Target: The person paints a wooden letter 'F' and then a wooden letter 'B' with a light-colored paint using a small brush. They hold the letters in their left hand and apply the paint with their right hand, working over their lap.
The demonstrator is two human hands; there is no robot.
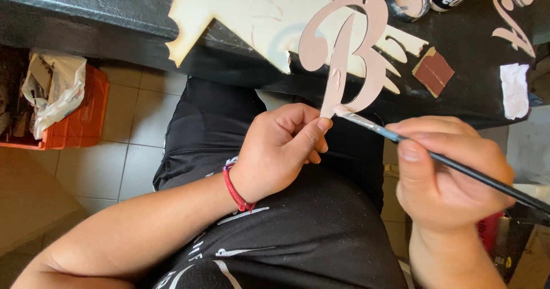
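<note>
Left hand (281,151) is clamped on the lower stem of a pink cut-out letter (344,54), holding it upright over the lap, just in front of the black tabletop (475,94). Right hand (447,174) is closed around a thin black paintbrush (435,157); its bristle tip touches the letter's base beside the left thumb. An open paint jar (408,0) and 1 brown sandpaper piece (433,71) lie on the tabletop.

Cut-out letter (344,54) thin wood, matt pale pink paint, wet streak on stem; brush (435,154) glossy black handle, metal collar, paint-clogged bristles; sandpaper (433,71) rough, brown; tabletop (103,8) black, slightly glossy, wrinkled; wristband (236,190) red cord; floor tiles (109,163) smooth, pale.
</note>
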